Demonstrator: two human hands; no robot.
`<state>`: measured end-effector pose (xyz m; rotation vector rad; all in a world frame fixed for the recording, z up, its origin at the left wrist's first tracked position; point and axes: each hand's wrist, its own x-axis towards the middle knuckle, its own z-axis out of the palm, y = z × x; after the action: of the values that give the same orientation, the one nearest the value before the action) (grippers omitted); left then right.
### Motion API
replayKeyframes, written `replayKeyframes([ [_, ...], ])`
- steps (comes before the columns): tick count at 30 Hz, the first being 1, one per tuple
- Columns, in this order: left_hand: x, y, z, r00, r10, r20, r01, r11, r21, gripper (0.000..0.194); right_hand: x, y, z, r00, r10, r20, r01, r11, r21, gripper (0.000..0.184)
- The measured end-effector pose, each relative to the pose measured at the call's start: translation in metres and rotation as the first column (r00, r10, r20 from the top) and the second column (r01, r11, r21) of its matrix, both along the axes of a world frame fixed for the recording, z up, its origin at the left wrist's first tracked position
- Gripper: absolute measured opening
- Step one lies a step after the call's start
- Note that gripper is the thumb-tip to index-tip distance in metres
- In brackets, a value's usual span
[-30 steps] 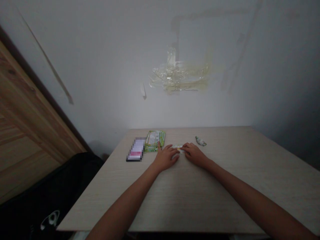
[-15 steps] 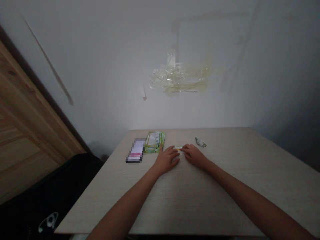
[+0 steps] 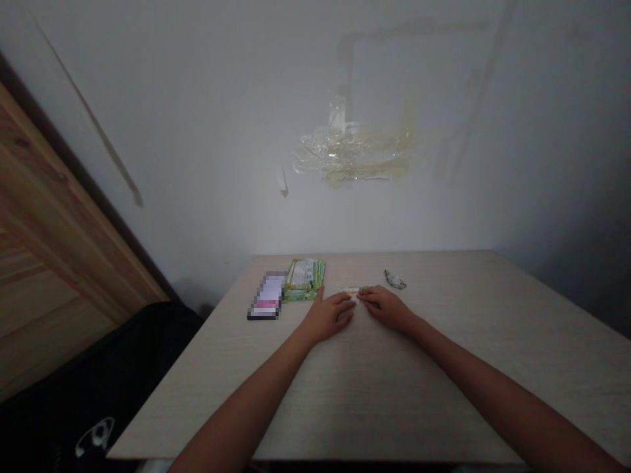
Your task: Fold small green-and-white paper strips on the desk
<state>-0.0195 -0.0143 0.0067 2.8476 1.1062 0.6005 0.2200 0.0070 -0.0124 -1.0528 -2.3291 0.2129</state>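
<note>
A small flattened packet, white with green and yellow print, lies on the table, mostly covered by my fingers. My left hand rests palm down with its fingers spread, the fingertips touching the packet's left and near side. At the packet's right end, the bent fingers of my right hand are pressed together on it. Just beyond my left hand is a stack of green and white packets. A folded green and white packet sits past my right hand.
A phone with a blurred screen lies left of the stack. The pale wooden table meets a wall bearing patches of clear tape. To the left are wooden boards and a black bag or cloth.
My left fingertips have drawn slightly back, showing more of the packet's left part. My right hand has shifted a little along its right end. The other things lie as before.
</note>
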Motion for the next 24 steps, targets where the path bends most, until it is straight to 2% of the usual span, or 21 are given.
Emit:
replayKeyframes([
  [16,0.0004,0.0007,-0.0031,1.000,0.009,0.022,-0.010,0.999,0.032,0.035,-0.0029,-0.0044,0.0048,1.000,-0.009,0.007,0.009,1.000,0.025,0.035],
  [24,0.0014,0.0008,-0.0018,1.000,0.010,0.022,-0.011,0.999,0.034,0.034,-0.0019,-0.0028,0.0011,1.000,-0.009,-0.009,0.009,1.000,0.030,0.033],
])
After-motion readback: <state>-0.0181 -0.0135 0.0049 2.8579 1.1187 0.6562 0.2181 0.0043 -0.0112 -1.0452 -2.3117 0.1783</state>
